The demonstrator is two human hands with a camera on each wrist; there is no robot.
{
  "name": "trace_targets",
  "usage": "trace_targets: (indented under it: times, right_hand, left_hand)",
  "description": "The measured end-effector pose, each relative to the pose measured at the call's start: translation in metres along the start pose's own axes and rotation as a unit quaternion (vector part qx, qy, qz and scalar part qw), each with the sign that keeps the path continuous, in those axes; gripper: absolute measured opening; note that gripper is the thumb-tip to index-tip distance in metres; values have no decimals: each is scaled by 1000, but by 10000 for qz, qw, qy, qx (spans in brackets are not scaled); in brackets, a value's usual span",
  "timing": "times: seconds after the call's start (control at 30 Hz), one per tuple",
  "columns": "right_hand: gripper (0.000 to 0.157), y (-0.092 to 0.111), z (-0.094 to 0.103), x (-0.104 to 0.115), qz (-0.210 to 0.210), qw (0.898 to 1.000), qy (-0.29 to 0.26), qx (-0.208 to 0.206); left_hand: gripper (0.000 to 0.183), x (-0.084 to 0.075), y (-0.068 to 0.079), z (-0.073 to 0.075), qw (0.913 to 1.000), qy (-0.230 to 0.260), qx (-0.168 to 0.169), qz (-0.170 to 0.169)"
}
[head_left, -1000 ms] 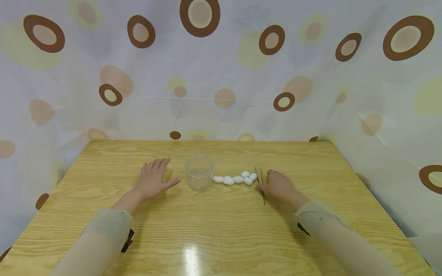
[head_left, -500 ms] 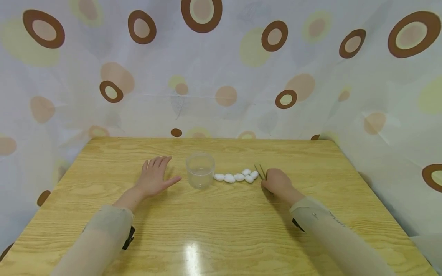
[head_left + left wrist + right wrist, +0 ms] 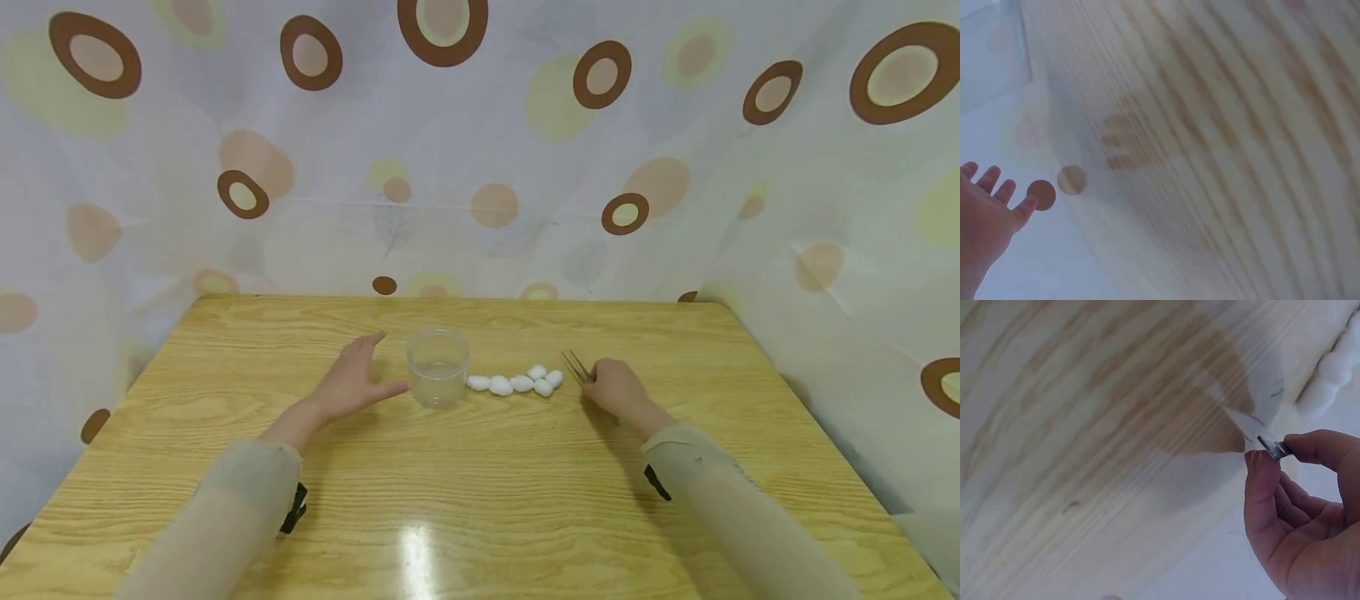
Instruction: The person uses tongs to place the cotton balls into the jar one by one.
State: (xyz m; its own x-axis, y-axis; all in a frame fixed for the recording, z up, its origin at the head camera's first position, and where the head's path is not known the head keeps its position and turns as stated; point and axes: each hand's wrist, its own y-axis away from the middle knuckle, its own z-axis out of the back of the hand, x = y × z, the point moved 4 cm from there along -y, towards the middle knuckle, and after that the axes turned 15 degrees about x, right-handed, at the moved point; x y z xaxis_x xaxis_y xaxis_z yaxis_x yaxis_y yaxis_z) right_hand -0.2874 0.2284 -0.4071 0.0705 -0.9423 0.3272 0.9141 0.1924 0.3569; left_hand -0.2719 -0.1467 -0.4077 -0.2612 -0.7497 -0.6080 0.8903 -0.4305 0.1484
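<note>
- The right hand [image 3: 617,387] has a pair of metal tweezers [image 3: 1274,449] pinched between thumb and fingertips, tips pointing away from the person.
- Just left of that grip lie six white cotton-like balls [image 3: 522,383], apart from the tweezer tips.
- Past them, farthest from the grip, stands a clear container [image 3: 437,392]; I make out nothing inside.
- Beyond it, the left hand [image 3: 348,385] is spread, gripping nothing, thumb close to the container wall; contact I can't tell.
- Looks early to me: tweezers in hand, every ball I see still outside.

see-through cup [image 3: 438,385] and white balls [image 3: 501,386] bar middle; way open over table [image 3: 480,483] in front, apparently behind too.
</note>
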Motion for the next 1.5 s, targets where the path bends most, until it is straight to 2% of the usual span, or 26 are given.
trace_targets:
  times: [0.17, 0.23, 0.3, 0.53, 0.73, 1.0, 1.13, 1.3, 1.5]
  right_hand:
    - [22, 4, 4, -4, 13, 9999, -79, 75]
    - [19, 6, 6, -5, 34, 9999, -88, 84]
    - [16, 9, 8, -5, 37, 9999, -126, 81]
    - [23, 13, 14, -9, 104, 9987, -483, 97]
    - [25, 12, 15, -17, 132, 9971, -717, 229]
    - [24, 9, 17, -22, 137, 9968, -714, 321]
    - [21, 9, 19, -23, 276, 9958, -808, 340]
    - [21, 10, 20, -26, 528, 9911, -1127, 468]
    - [27, 12, 23, -30, 719, 9888, -1280, 254]
  left_hand:
    - [100, -9, -10, -4, 9991, 360, 183, -85]
    - [102, -13, -14, -6, 9986, 470, 235, -114]
    - [104, -17, -17, -7, 9980, 556, 253, -148]
    - [107, -27, -29, -13, 9946, 950, 268, -306]
    - [105, -33, -37, -16, 9940, 1021, 253, -291]
    - [99, -34, -40, -17, 9899, 1343, 402, -212]
    - [92, -32, -39, -16, 9884, 1414, 497, -247]
    - [95, -28, -35, -13, 9877, 1426, 579, -265]
    - [94, -24, -32, -10, 9871, 1448, 610, -320]
